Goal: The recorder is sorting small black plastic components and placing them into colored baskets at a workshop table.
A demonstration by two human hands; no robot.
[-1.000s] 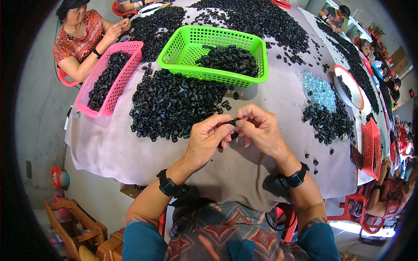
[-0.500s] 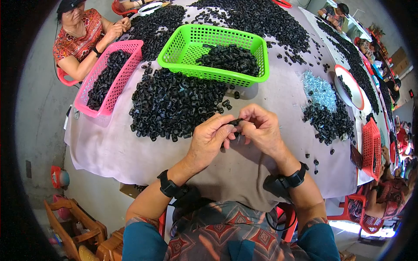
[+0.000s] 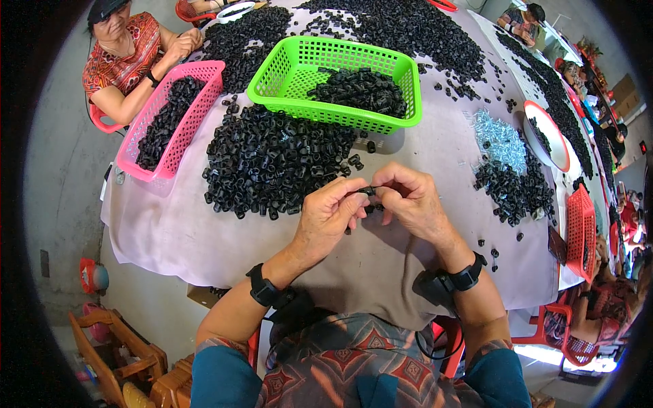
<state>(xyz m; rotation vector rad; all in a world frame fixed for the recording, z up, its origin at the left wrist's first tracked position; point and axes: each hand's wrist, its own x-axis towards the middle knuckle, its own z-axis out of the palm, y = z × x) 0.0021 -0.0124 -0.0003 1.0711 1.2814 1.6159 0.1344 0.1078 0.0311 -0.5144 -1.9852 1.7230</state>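
Note:
Above the cloth-covered table, my two hands meet fingertip to fingertip around a small black plastic piece [image 3: 369, 192]. My left hand [image 3: 325, 216] is closed in a pinch on its left side. From the other side, my right hand [image 3: 413, 204] pinches with thumb and forefinger; the fingers partly hide the piece. Just left and beyond lies a big heap of small black plastic pieces [image 3: 272, 163], many ring-like. Farther off stands a green perforated basket [image 3: 326, 117], with more black pieces toward its right end.
A pink basket [image 3: 173, 156] of black pieces stands at left, beside a seated co-worker [image 3: 129, 61]. To my right lie small shiny pale-blue pieces [image 3: 500, 139], a black heap [image 3: 517, 194], a red-rimmed white bowl [image 3: 554, 146] and a red basket [image 3: 578, 231].
My right fingertips have shifted slightly at the black piece. Both hands otherwise stay in nearly the same place, and the heaps and baskets look the same.

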